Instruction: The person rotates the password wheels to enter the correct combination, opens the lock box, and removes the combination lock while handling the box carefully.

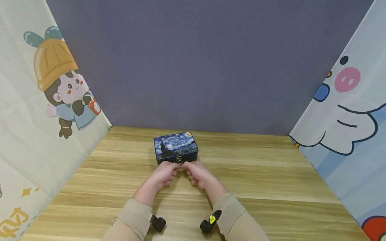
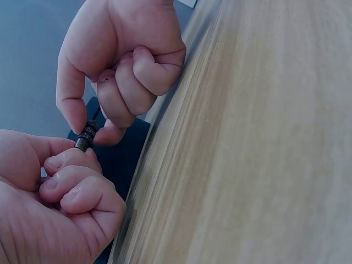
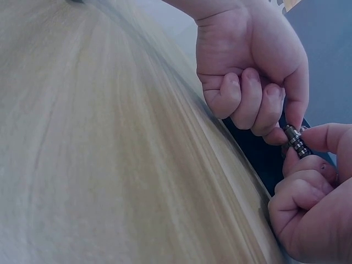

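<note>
A small dark metal combination padlock [image 3: 297, 142], barrel-shaped with ridged rings, is held between both hands at the front of a tin box [image 1: 175, 144]. My left hand [image 1: 164, 173] pinches one end of it between thumb and index finger, the other fingers curled in. From the other side, my right hand [image 1: 197, 172] pinches the opposite end the same way. The box stands closed, its lid printed with a blue starry-night painting, and a bronze clasp [image 1: 179, 159] shows on its front just above the fingertips. In the head view the fingers hide most of the padlock.
The box stands on a wood-grain table [image 1: 256, 174], toward its back edge. Behind rises a dark grey-blue panel [image 1: 193, 67]. Cartoon-printed cloths hang at the left [image 1: 21, 134] and right [image 1: 368, 140]. Black wrist cameras [image 1: 158, 223] are strapped over both sleeves.
</note>
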`<state>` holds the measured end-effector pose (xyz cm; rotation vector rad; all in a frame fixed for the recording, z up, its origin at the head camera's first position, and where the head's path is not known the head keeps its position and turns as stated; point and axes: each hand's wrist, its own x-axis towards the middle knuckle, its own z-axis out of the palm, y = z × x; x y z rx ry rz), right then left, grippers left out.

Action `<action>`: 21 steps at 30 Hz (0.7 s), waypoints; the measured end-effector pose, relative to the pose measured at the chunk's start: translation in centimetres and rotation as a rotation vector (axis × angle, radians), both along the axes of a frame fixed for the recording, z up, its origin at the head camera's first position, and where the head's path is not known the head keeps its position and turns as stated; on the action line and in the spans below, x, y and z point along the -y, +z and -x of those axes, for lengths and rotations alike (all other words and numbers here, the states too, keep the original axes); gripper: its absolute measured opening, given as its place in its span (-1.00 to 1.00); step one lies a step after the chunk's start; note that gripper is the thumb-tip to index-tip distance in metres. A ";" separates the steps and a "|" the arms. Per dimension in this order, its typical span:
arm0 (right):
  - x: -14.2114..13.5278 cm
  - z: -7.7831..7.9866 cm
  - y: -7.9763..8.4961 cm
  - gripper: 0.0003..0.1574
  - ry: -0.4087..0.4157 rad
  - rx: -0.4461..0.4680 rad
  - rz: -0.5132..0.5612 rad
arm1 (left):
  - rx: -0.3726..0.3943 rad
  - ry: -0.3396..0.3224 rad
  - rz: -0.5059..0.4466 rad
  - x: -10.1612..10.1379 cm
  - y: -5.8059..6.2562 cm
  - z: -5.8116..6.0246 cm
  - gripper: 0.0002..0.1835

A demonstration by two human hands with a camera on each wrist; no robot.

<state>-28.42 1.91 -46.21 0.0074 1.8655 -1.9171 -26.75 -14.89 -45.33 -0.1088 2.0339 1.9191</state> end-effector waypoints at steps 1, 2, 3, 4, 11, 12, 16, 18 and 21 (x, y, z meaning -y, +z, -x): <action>0.0 0.0 0.0 -0.52 0.002 -0.001 0.001 | 0.000 0.000 0.000 0.0 0.0 0.0 -0.75; 0.0 0.0 0.0 -0.52 0.003 -0.002 0.002 | -0.002 0.000 0.000 0.0 0.0 0.0 -0.74; 0.0 0.0 0.0 -0.52 0.005 -0.003 0.002 | -0.002 0.001 0.000 0.0 0.0 0.0 -0.74; 0.0 -0.1 0.1 -0.53 0.007 -0.003 0.002 | -0.003 0.001 -0.002 0.0 0.0 -0.1 -0.74; -0.1 -0.1 0.1 -0.53 0.013 -0.006 -0.007 | -0.002 -0.001 -0.006 0.0 0.0 -0.1 -0.75; -0.1 -0.1 0.1 -0.53 0.014 -0.007 -0.008 | -0.005 -0.002 -0.004 0.0 0.0 -0.1 -0.75; -0.1 0.0 -0.1 -0.55 0.014 -0.007 -0.007 | -0.009 -0.001 -0.007 0.0 0.0 -0.1 -0.75; -0.1 0.0 -0.1 -0.56 0.013 -0.005 -0.004 | -0.010 -0.001 -0.007 0.0 0.0 -0.1 -0.75; -0.1 0.0 -0.1 -0.56 0.014 -0.002 -0.001 | -0.002 0.000 -0.009 0.0 0.0 -0.1 -0.76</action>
